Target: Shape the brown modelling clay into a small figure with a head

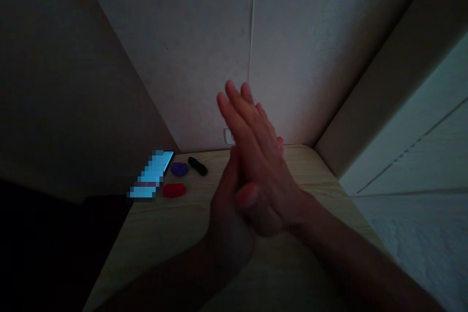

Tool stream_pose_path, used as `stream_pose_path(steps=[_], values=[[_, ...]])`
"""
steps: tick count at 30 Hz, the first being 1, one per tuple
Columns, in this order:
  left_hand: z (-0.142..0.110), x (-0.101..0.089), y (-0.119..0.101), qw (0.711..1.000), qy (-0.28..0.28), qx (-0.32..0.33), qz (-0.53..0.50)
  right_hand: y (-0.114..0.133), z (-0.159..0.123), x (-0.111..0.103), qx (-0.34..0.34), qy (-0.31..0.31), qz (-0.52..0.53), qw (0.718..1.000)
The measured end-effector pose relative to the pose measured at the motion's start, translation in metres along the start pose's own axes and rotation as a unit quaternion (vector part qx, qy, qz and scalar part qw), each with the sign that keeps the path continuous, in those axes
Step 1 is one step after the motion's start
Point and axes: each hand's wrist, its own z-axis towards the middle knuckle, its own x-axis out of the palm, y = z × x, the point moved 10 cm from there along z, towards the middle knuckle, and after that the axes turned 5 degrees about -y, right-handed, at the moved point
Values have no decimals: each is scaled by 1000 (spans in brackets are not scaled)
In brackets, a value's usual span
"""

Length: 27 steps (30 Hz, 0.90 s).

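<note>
My right hand [259,148] is raised above the table with its fingers stretched out straight and its thumb bent toward me. Its palm lies against my left hand [230,219], which stands upright with the thumb up. Most of the left fingers are hidden behind the right hand; only a fingertip shows past its far side. Whatever may lie between the palms is out of sight. To the left of the hands, a blue lump [179,169], a black elongated piece [198,166] and a red block-like piece [174,190] rest on the table, touched by neither hand.
A phone with a lit, blurred-out screen [153,175] lies at the table's left edge. The light wooden table [164,243] meets a pale wall [193,48] with a white socket or switch [228,136]. A light panelled surface [413,131] stands to the right. The room is dim.
</note>
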Motion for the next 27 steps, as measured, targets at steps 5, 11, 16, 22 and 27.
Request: stream_pose_path(steps=[5, 11, 16, 22, 27], values=[[-4, 26, 1, 991, 118, -23, -51, -46, 2, -7, 29, -48, -60, 997], [1, 16, 4, 991, 121, 15, 60, -79, 0, -26, 92, -119, -65, 986], [6, 1, 1, 972, 83, 72, 209, -90, -3, -40, 141, -180, 12, 973], [12, -2, -26, 967, 50, 113, 224, -100, -5, -52, 182, -242, 197, 932], [19, -7, -51, 964, 32, 152, 216, -95, 1, -44, 204, -190, 395, 876]])
